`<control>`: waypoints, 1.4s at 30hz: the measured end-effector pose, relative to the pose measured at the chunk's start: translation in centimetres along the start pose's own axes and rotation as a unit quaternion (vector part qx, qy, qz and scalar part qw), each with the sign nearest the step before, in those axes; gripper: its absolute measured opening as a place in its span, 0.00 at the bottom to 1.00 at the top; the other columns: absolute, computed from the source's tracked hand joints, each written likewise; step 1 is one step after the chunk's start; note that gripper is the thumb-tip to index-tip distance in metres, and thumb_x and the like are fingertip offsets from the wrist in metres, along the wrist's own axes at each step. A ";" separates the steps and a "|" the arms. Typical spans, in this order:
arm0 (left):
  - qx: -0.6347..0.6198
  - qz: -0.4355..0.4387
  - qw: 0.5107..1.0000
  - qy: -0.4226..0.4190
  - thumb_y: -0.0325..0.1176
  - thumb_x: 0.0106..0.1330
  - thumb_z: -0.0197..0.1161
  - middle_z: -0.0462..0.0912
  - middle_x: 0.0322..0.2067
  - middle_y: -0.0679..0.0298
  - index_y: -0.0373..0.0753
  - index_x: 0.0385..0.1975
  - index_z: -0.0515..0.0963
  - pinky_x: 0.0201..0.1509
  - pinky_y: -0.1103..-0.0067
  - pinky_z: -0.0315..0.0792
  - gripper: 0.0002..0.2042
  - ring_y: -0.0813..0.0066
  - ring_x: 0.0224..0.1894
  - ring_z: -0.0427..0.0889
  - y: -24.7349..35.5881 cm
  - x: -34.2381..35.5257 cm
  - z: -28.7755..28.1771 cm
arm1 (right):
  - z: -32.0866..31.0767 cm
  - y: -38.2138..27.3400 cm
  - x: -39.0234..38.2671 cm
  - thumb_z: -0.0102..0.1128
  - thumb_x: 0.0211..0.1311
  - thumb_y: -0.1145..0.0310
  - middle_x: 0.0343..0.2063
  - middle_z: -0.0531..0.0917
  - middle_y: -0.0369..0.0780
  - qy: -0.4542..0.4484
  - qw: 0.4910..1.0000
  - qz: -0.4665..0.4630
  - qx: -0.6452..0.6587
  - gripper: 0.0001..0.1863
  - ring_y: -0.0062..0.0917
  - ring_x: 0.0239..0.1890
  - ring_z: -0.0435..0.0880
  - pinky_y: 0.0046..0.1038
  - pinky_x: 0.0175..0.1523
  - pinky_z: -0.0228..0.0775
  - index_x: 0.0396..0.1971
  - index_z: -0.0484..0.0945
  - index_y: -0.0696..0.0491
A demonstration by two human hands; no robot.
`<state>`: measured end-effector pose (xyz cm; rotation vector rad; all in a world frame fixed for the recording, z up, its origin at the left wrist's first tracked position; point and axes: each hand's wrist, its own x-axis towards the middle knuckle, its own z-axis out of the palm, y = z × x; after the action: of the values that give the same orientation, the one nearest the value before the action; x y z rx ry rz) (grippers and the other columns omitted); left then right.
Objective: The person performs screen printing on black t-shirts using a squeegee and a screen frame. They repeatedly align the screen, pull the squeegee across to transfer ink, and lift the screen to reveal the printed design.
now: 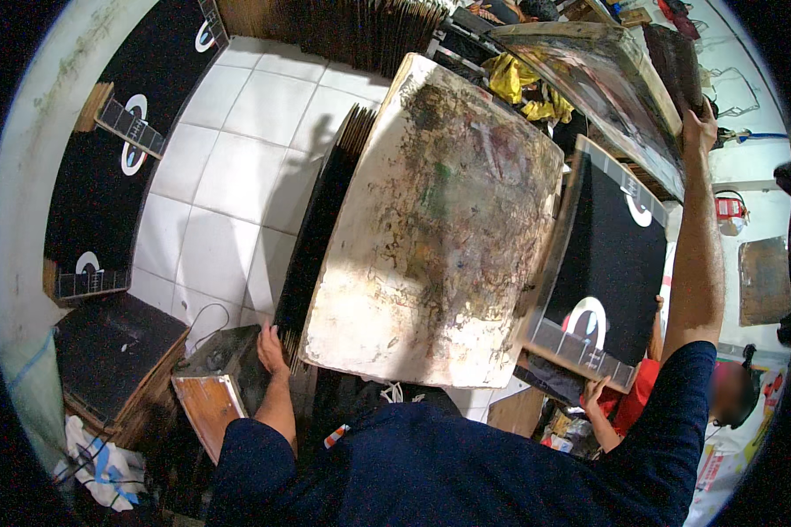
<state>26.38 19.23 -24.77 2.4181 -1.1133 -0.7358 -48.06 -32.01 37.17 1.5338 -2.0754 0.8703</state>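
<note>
My right hand point(699, 130) reaches far to the right and is closed on the near edge of a tilted wooden screen-printing frame point(580, 54). A dark brown, flat piece point(674, 66) stands against that edge, touching or close to my fingers; I cannot tell which. My left hand point(272, 349) is low on the left, its fingers extended at the near corner of a stack of black boards point(325, 198). Between my arms lies a thick, stained, off-white printing bed point(439, 237), with nothing on top of it.
At right, a person in red point(633, 391) holds a black panel point(606, 255) with white ring prints. Similar printed panels point(97, 202) lie at left. A black-topped stack point(119, 351) and wooden box point(206, 400) stand low left. A yellow cloth point(508, 77) lies beyond the bed.
</note>
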 end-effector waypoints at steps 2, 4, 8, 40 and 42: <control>-0.054 0.001 0.998 0.013 0.44 0.76 0.58 0.84 0.53 0.47 0.42 0.61 0.80 0.59 0.63 0.75 0.19 0.44 0.54 0.82 -0.2 -0.5 -0.6 | -0.1 -0.6 -0.4 0.70 0.56 0.55 0.47 0.90 0.39 0.008 1.000 -0.011 0.028 0.32 0.27 0.43 0.88 0.31 0.51 0.76 0.65 0.79 0.38; -0.067 -0.005 0.998 0.002 0.42 0.76 0.58 0.86 0.52 0.48 0.43 0.62 0.79 0.58 0.62 0.76 0.19 0.44 0.54 0.83 -0.1 -0.6 -1.2 | -0.4 -1.6 -1.1 0.69 0.58 0.56 0.47 0.90 0.39 0.017 1.000 0.006 -0.023 0.32 0.26 0.43 0.88 0.31 0.51 0.76 0.65 0.79 0.39; 0.037 -0.070 0.997 -0.013 0.42 0.77 0.58 0.87 0.49 0.49 0.43 0.62 0.80 0.54 0.60 0.78 0.18 0.43 0.51 0.85 0.5 -0.5 -1.5 | -0.9 -3.4 -2.2 0.68 0.59 0.58 0.49 0.89 0.39 -0.001 0.999 -0.012 0.042 0.31 0.27 0.45 0.87 0.30 0.53 0.75 0.66 0.78 0.38; -0.203 0.306 0.888 0.276 0.23 0.66 0.71 0.85 0.31 0.59 0.29 0.37 0.83 0.39 0.77 0.76 0.05 0.76 0.33 0.81 42.2 -8.3 -28.3 | -4.7 -12.0 -8.0 0.66 0.60 0.59 0.49 0.86 0.50 0.018 0.996 0.028 0.078 0.19 0.45 0.54 0.85 0.43 0.59 0.74 0.52 0.83 0.45; -0.067 0.433 0.824 0.360 0.21 0.64 0.70 0.84 0.30 0.58 0.30 0.36 0.83 0.37 0.77 0.76 0.04 0.70 0.30 0.81 42.8 -14.6 -28.8 | -4.6 -11.8 -8.1 0.66 0.61 0.59 0.51 0.85 0.50 0.037 0.998 0.000 0.051 0.20 0.45 0.56 0.83 0.44 0.62 0.72 0.53 0.83 0.46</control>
<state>10.70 7.64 25.15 1.5164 -1.5035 0.3660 -34.50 -25.60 37.98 1.5286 -2.0075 1.0313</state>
